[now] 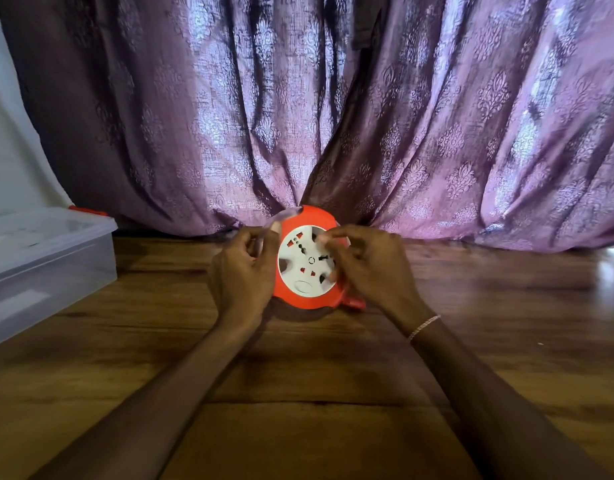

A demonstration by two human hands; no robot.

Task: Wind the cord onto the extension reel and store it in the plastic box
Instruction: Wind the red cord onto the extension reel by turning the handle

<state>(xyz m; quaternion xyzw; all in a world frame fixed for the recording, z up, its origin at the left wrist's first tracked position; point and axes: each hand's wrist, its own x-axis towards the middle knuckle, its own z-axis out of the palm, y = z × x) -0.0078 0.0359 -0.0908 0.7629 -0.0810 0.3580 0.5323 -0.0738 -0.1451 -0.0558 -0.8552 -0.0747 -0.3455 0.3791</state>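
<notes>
A round orange extension reel (310, 216) with a white socket face stands tilted on the wooden floor (298, 427), right against the curtain. My left hand (243, 268) grips the reel's left rim, and a pale, blurred strand of cord (285, 216) runs over its thumb. My right hand (364, 265) sits over the right side of the white face with curled, motion-blurred fingers on it. An orange part (354, 301) sticks out under the right hand. The clear plastic box (46, 261) stands at the left.
A purple patterned curtain (333, 116) hangs across the whole back and bunches on the floor behind the reel. A white wall (7, 133) shows at the far left, above the box. Bare wooden floor lies in front of the reel and to its right.
</notes>
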